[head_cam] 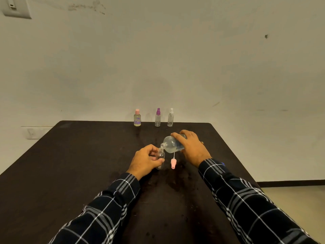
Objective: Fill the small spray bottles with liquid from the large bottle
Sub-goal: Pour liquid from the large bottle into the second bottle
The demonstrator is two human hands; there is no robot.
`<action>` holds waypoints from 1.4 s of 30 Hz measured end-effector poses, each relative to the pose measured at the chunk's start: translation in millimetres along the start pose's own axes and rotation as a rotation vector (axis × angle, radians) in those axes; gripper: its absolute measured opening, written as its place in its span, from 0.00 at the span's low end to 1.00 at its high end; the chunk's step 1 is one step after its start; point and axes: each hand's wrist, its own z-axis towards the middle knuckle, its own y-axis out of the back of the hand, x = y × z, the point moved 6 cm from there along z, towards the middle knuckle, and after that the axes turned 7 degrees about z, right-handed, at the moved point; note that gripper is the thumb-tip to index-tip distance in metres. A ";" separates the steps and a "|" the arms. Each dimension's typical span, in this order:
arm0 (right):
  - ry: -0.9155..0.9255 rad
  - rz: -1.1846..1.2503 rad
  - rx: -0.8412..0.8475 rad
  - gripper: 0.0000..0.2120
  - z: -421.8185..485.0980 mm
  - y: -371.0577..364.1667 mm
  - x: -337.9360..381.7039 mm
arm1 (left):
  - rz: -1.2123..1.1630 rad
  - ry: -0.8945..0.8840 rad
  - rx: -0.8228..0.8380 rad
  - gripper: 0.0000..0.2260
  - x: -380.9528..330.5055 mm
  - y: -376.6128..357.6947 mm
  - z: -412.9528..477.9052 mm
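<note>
A person in a plaid shirt tips a large clear bottle [173, 144], gripped in the curled fingers of the right hand [190, 147], so that its open mouth meets the neck of a small uncapped spray bottle [161, 156]. The left hand [146, 160] wraps round that small bottle, upright at the middle of a dark table [70, 164]. A pink spray cap [173, 163] lies just right of it. Three capped bottles stand along the far edge: pink-capped [137, 117], purple-topped [158, 117], white-topped [170, 117].
</note>
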 end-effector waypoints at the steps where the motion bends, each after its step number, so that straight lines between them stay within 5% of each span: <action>1: 0.006 -0.010 -0.005 0.33 0.5 0.5 0.1 | 0.000 0.000 0.002 0.13 -0.2 -0.1 0.0; 42: 0.035 -0.092 -0.013 0.35 2.4 2.8 3.1 | -0.001 -0.008 -0.018 0.13 0.6 -0.4 -1.1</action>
